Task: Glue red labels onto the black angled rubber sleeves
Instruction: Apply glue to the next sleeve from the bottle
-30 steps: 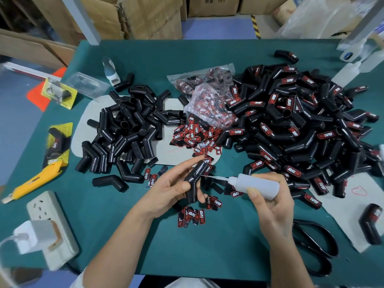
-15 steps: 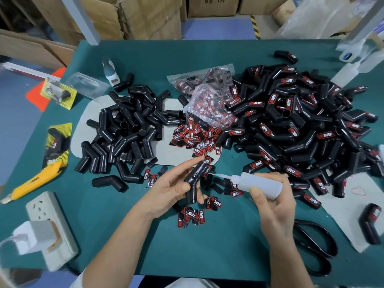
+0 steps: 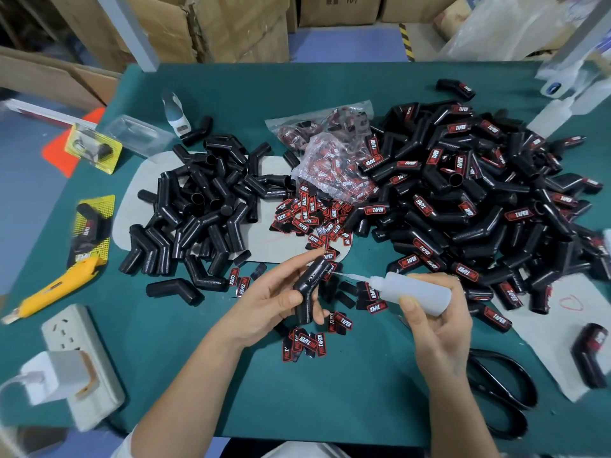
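Observation:
My left hand [image 3: 267,302] grips a black angled rubber sleeve [image 3: 308,289] upright over the green table, thumb on its bend. My right hand [image 3: 436,328] holds a translucent glue bottle [image 3: 413,292] lying sideways, its thin nozzle pointing left at the sleeve's upper arm. Loose red labels [image 3: 305,347] lie just below the hands, and more of them [image 3: 310,219] are heaped beyond. A pile of bare sleeves [image 3: 201,209] sits at the left. At the right lies a larger pile of labelled sleeves [image 3: 479,200].
Clear bags of labels [image 3: 334,153] lie at centre back. Black scissors [image 3: 502,391] rest by my right forearm. A yellow utility knife [image 3: 56,285] and a power strip with a charger [image 3: 79,365] are at the left. Spare bottles [image 3: 555,114] stand far right.
The glue bottle has drifted slightly right, its nozzle tip drawing back a little from the sleeve. My left hand keeps the sleeve almost still.

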`<state>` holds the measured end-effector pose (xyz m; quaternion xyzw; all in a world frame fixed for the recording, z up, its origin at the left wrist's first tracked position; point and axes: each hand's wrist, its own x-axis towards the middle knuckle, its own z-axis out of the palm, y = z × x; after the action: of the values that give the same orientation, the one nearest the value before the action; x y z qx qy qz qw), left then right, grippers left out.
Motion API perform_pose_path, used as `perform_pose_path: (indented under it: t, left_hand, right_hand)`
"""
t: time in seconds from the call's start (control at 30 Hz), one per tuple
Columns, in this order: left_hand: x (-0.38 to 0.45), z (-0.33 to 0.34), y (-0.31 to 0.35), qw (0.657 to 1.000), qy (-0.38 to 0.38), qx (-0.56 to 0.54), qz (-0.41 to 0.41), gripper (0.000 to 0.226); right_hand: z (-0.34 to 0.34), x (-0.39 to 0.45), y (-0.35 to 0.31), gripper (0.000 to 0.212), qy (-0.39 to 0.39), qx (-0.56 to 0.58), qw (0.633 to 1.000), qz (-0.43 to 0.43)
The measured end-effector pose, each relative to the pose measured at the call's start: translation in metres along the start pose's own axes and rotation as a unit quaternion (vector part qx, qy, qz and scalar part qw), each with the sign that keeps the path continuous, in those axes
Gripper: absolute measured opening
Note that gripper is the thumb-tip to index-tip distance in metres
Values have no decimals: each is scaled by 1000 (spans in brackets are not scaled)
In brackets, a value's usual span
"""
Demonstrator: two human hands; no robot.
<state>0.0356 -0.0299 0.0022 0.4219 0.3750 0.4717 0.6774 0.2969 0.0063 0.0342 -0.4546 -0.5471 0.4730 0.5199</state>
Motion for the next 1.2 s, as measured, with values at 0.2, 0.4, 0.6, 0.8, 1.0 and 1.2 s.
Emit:
perform_pose_path:
  t: [0.2,0.4,0.6,0.8,1.0,1.2]
  left_hand:
    - [0,0,0,1000,-3,-7,-2,69]
    - [0,1,1,1000,-5,-11,-5,69]
    - [-1,3,3,1000,-3,-5,1,71]
    - [0,8,9,1000,1,5,18,69]
    - [1,9,9,1000,5,6,25,69]
    - [1,7,6,1000,3,2,21,70]
  right_hand:
    - [0,0,-1,25,0,3,1000,0]
    - [0,-1,0,24,0,4,1000,7]
    - [1,-1,-1,24,-4,0,1000,4]
    - [1,-1,0,25,-5,-5,1000,-1]
    - [0,-1,2,26,-4,-10,1000,1]
    - [0,-1,1,25,-11,-3,1000,-1]
